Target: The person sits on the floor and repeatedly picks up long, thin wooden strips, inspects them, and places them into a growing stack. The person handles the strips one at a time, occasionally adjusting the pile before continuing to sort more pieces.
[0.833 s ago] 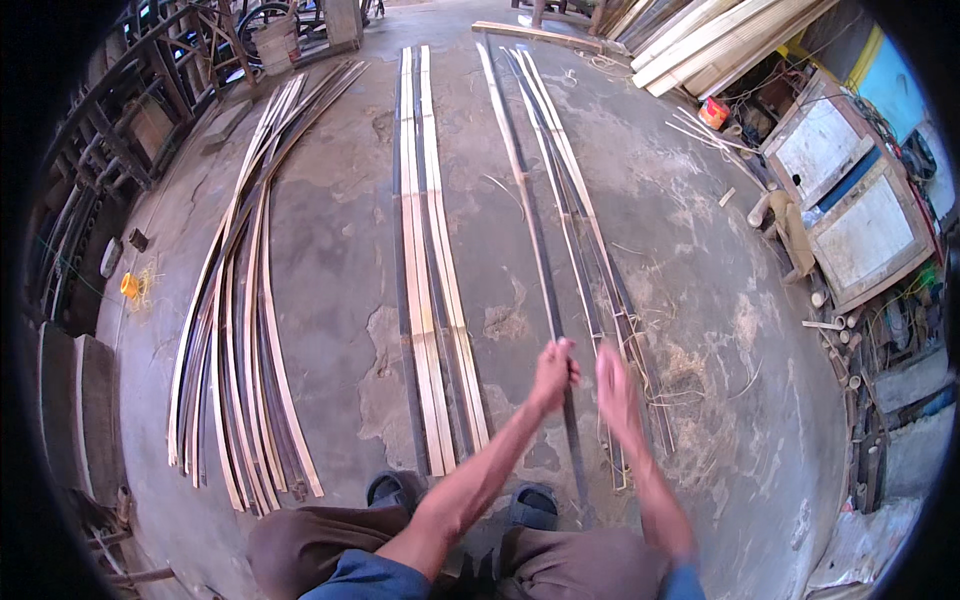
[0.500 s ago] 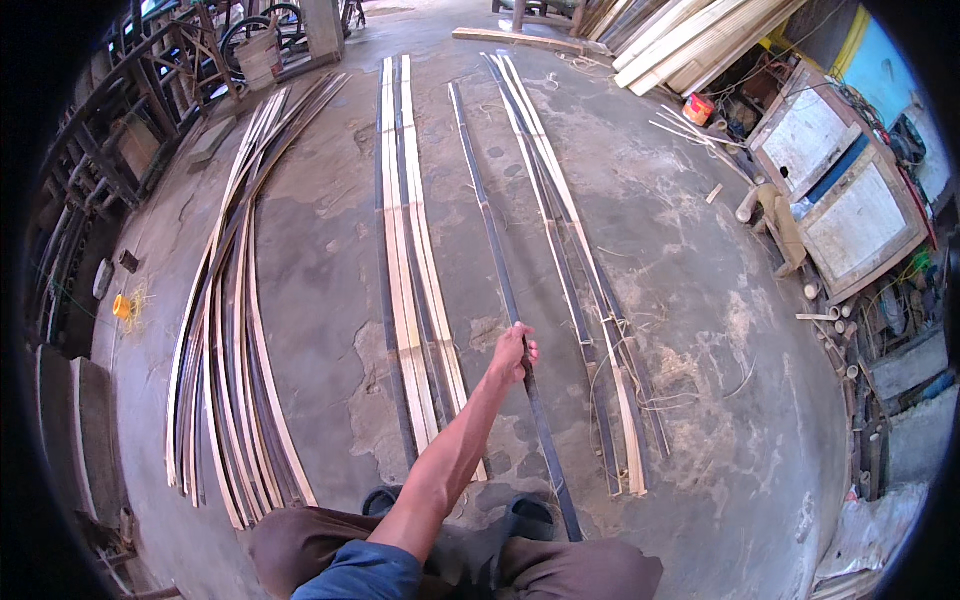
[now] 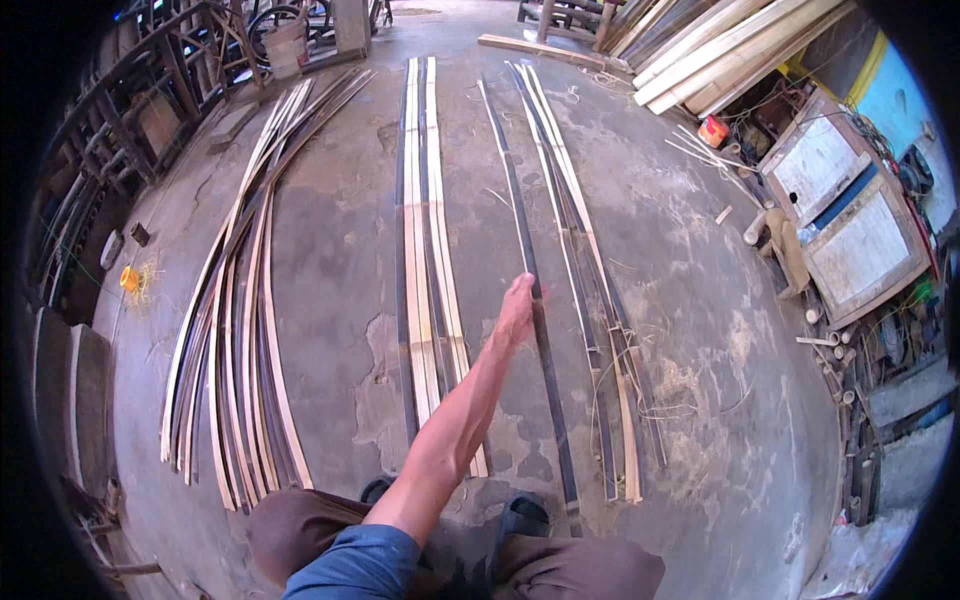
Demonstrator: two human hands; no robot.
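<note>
My left hand (image 3: 520, 305) is closed round a long, narrow bamboo strip (image 3: 553, 400) with a dark face. The strip runs from near my right foot to the far floor. To its left lies a bundle of pale and dark bamboo strips (image 3: 419, 270), laid nearly parallel. On its right is another bundle (image 3: 600, 280), narrow at the far end and spread at the near end, with thin loose ties (image 3: 640, 400) about it. A larger, crossed pile of strips (image 3: 262, 250) fans out at the far left. My right hand is out of view.
Wide pale bamboo slats (image 3: 735, 55) lean at the back right. A worn white-panelled cabinet door (image 3: 865, 240) and cut bamboo pieces (image 3: 838, 345) line the right side. A yellow roll (image 3: 129, 279) and stone slabs (image 3: 88, 390) stand at the left. My sandalled feet (image 3: 525, 515) are close in front.
My left hand has moved farther away from me along the dark strip, still gripping it. The whole view has shifted slightly, so the floor bundles appear a little farther right.
</note>
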